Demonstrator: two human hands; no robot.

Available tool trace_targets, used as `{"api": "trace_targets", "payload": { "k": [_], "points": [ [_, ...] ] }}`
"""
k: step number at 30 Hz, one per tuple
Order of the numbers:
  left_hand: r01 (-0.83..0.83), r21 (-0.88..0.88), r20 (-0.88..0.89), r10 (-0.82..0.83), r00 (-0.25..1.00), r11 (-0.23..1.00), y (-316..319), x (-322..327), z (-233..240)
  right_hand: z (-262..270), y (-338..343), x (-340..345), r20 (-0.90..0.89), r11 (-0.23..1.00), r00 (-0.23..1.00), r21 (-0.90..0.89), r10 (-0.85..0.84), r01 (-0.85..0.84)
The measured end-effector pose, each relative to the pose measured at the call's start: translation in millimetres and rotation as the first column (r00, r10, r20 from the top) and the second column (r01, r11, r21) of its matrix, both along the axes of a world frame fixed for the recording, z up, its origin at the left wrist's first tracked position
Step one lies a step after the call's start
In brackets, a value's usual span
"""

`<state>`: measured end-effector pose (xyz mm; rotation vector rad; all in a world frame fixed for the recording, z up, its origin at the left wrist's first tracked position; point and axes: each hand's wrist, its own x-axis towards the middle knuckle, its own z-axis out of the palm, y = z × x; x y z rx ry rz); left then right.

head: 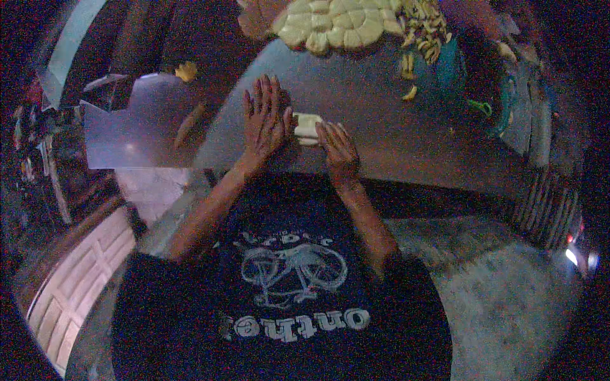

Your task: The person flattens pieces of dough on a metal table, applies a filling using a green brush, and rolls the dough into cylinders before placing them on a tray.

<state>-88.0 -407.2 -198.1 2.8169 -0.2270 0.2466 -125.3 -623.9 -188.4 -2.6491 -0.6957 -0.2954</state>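
Observation:
A small block of pale dough or a similar soft material (307,128) lies on the table between my hands, a groove running across it. My left hand (265,119) is held flat to its left, fingers extended and slightly apart, with the thumb beside the block's left end. The fingers of my right hand (339,145) touch the block's right end; whether they grip it is hidden. Farther off on the table sits a heap of pale, rounded, dough-like pieces (333,24).
Short yellowish strips (426,33) are piled at the far right, with a loose one (410,93) nearer. Beside them are a teal object (448,64) and a green loop (480,107). A translucent sheet (128,128) stands left of the table (405,147). The picture is dark and grainy.

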Motion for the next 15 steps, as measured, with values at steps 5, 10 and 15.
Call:
{"api": "trace_targets", "payload": {
  "k": [5, 10, 15],
  "points": [
    [0.023, -0.029, -0.043, -0.024, 0.999, 0.999, 4.4, -13.5, 7.3, 23.2, 18.1, -19.5, -0.271, 0.953, 0.946, 0.195, -0.177, 0.234],
    [0.033, 0.050, -0.118, -0.027, 0.993, 0.998, 3.3, -28.9, -15.2, 5.1, 8.0, -31.9, 0.017, 0.995, 0.995, 0.037, -0.096, 0.095],
    [0.097, -0.021, -0.202, -0.099, 0.974, 0.995, 6.2, -52.6, -8.3, 8.4, 10.9, -57.3, -0.147, 0.972, 0.974, 0.133, -0.172, 0.192]
  ]
}}
